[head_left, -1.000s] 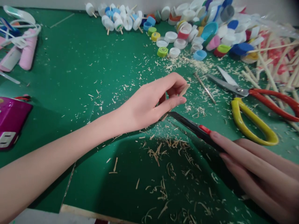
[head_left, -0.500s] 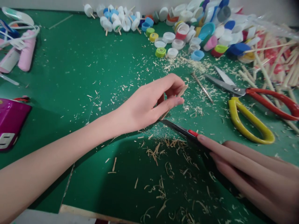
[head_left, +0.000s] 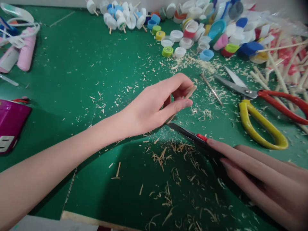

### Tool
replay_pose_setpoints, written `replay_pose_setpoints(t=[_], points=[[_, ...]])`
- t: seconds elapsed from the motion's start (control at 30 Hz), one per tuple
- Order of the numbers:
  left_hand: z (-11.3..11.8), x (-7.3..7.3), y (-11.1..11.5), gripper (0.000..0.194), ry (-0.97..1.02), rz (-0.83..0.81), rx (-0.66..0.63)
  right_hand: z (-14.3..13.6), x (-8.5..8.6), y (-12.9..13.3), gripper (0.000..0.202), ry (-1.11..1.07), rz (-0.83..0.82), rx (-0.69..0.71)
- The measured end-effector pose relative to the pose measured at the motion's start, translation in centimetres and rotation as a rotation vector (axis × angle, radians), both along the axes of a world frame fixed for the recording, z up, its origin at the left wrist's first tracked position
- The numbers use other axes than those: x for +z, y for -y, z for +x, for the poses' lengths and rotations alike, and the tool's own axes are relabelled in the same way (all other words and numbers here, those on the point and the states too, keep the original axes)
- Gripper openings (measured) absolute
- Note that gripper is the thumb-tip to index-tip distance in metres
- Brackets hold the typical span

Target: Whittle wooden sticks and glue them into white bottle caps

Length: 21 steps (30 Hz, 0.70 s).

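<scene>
My left hand (head_left: 166, 102) is closed around a thin wooden stick (head_left: 191, 91), pinched between thumb and fingers. One end of the stick shows past the fingertips and a bit of the other end shows below the thumb. A utility knife (head_left: 187, 134) with a dark body and a red slider is gripped in my right hand (head_left: 255, 173). Its blade tip lies at the stick's lower end, just under the left hand; whether it touches the wood I cannot tell. Pale wood shavings (head_left: 161, 158) lie scattered beneath and around both hands.
Scissors (head_left: 247, 93) with red and yellow handles lie open at the right, beside a thin metal rod (head_left: 211, 89). Bottle caps (head_left: 186, 41) are heaped at the back, near wooden sticks (head_left: 276, 69). A purple box (head_left: 14, 123) and a pink glue gun (head_left: 26, 51) sit left.
The view has shifted slightly, so most things on the right appear a little farther right. Both hands keep their grips, and the knife stays at the stick's lower end.
</scene>
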<state>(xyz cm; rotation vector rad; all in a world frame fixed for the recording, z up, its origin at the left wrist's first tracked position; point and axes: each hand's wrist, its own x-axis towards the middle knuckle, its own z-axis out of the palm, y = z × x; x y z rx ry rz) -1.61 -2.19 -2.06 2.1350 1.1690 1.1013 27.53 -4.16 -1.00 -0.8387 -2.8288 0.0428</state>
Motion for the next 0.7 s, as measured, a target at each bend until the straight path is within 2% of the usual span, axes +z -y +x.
replay_pose_setpoints(t=[0.23, 0.5, 0.7], points=[[0.06, 0.01, -0.02, 0.013, -0.013, 0.016, 0.006, -0.02, -0.14, -0.04, 0.055, 0.003, -0.014, 0.000], [-0.02, -0.09, 0.05, 0.004, 0.004, -0.021, -0.004, 0.50, -0.10, 0.23, 0.061, -0.040, -0.020, -0.076], [0.02, 0.14, 0.11, 0.011, -0.014, -0.025, -0.016, 0.63, 0.10, 0.20, 0.060, -0.063, 0.003, -0.052]])
